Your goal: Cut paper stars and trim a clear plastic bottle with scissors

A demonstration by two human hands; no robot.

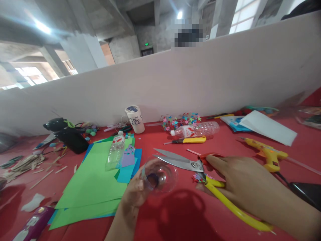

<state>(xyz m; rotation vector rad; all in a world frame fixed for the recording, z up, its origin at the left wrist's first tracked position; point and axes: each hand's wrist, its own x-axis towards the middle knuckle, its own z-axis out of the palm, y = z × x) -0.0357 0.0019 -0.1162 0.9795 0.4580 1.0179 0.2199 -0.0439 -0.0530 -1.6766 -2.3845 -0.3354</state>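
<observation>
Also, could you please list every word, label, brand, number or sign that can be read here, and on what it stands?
None can be read with certainty.
White cup: dark lettering, too blurred.
Left bottle: red-and-white label, too small.
Right bottle: red-and-white label, too small.
Green sign in the background: too small.

Left fingers [139, 182] hold a clear plastic piece [165, 175], right fingers [217, 163] scissors [197, 165].

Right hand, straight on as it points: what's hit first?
Likely the clear plastic piece in the left hand, met by the scissors leading the right hand; the blades overlap it in view, but depth is unclear.
</observation>
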